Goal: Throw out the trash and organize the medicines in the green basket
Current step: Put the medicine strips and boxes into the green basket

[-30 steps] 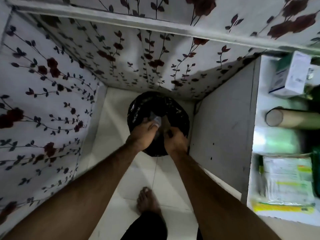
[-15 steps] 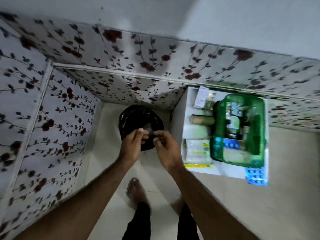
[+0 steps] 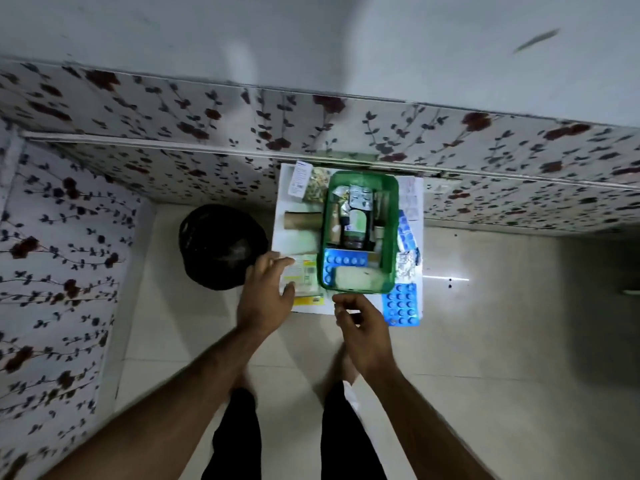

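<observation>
Head view. The left hand point(image 3: 266, 292), fingers spread wide and holding nothing, hangs over the near left corner of the small white tabletop point(image 3: 300, 308), just above a pale packet with yellow-green print point(image 3: 304, 275). The right hand point(image 3: 360, 327), fingers loosely curled and empty as far as can be seen, hovers just in front of the near rim of the green basket point(image 3: 358, 289). The basket stands on the tabletop, already holding a blue blister strip point(image 3: 346, 260), a dark bottle point(image 3: 355, 233) and foil strips. Loose medicines lie outside it: a large blue blister sheet point(image 3: 401, 304) overhanging the near right corner, a foil strip point(image 3: 405, 266), a white box point(image 3: 299, 178) and a cardboard tube point(image 3: 303, 220). The bin lined with a black bag point(image 3: 223, 245) stands on the floor, left of the tabletop.

Step in hand (a judgement): picking up the next loose item. The packet is best pinched at its free edge and lifted flat; flat sheets should slide upright along the basket wall; the tube looks like trash.

No brand or lettering is legible; the print is blurred.
</observation>
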